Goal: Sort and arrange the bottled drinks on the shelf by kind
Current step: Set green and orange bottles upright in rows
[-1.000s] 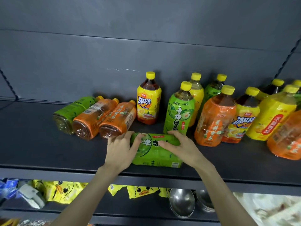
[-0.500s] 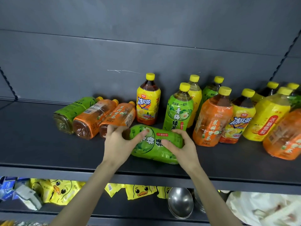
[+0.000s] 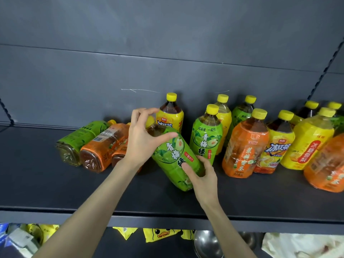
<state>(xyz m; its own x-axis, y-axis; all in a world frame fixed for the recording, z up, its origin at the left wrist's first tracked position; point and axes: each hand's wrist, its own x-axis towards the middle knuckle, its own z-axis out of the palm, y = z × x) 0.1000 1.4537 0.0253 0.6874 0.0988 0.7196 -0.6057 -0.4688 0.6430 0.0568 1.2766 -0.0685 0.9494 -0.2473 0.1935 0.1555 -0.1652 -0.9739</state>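
Leaning green bottle [image 3: 174, 155], left grip [image 3: 141, 139] round its neck, right grip [image 3: 202, 176] clasping its base.

view: just the one, head-worn and wide-angle
facing: forward and slightly down onto the dark shelf [image 3: 46, 183], back panel [image 3: 167, 34] dead ahead
closeness: pretty close, within arm's reach
bottom edge: lower shelf [image 3: 130, 246] peeks in underneath

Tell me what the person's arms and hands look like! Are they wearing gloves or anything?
No gloves! The left hand and the right hand are bare, and so are the left arm and the right arm as far as the picture shows: no sleeves come into view. I see no watch, bracelet or ring. The arms look slim, and the fingernails look short and plain.
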